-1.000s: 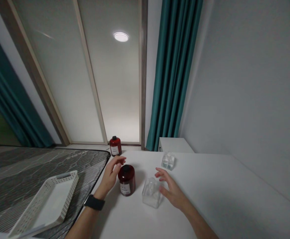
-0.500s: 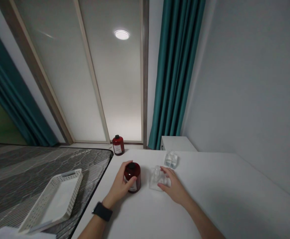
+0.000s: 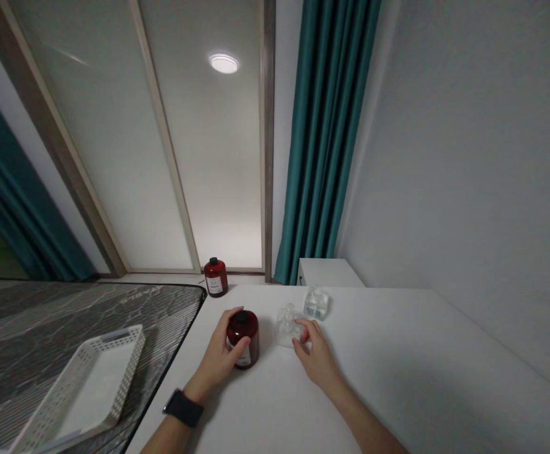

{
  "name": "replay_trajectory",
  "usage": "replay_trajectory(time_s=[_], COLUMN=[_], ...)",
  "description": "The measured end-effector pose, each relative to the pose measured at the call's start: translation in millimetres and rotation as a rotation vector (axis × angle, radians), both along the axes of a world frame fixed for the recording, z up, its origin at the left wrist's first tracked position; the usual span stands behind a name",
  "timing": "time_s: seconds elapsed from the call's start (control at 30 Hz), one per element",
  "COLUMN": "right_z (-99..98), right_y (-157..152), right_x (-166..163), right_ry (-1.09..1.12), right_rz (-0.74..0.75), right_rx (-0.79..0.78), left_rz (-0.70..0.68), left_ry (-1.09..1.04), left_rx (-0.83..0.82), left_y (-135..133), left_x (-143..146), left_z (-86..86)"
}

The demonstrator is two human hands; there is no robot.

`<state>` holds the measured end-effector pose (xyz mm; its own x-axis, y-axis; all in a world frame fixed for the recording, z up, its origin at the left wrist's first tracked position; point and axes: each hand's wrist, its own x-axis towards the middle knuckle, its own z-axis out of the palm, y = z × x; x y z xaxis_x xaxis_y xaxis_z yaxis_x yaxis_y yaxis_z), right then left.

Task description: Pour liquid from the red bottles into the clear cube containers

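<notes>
My left hand (image 3: 218,353) is wrapped around a dark red bottle (image 3: 251,336) with a black cap and a white label, upright on the white table (image 3: 265,410). To the right of it stands a small clear container (image 3: 285,328) with a knobbly, rounded top; its exact kind is hard to make out. The curled fingers and thumb of my right hand (image 3: 319,359) hold it at its right side. Just behind is a second clear container (image 3: 316,304), greenish near its base. A matching red bottle (image 3: 215,277) stands at the table's far left corner.
A white perforated basket (image 3: 79,391) rests on the grey patterned bed surface (image 3: 43,334) to the left. Beyond the table are a white cabinet (image 3: 330,272), a teal curtain (image 3: 319,145) and frosted sliding doors (image 3: 213,157). A wall rises on the right.
The view has shifted slightly to the right. The clear container by my right hand looks narrower, as if turned, and my right fingers are more curled. My left hand stays on the red bottle.
</notes>
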<state>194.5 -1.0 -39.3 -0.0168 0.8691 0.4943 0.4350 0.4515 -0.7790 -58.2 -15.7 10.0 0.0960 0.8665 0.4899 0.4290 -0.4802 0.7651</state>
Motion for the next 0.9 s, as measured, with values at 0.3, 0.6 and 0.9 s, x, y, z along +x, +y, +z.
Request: replay_trajectory(time_s=[0.3,0.6,0.9], right_z=[4.0,4.8,9.4], right_y=[-7,-6,-8], right_x=[3,-7,-5], right_ry=[-0.108,-0.389,-0.324], right_rz=[0.142,0.214,0.203], right_rx=[-0.027,-0.098,0.094], left_rz=[-0.005,-0.039,-0.085], left_ry=[-0.015,-0.006,-0.029], left_rx=[-0.002,-0.023,-0.070], left_y=[0,-2,-10], left_x=[1,7,21], left_z=[1.8,4.2,-0.5])
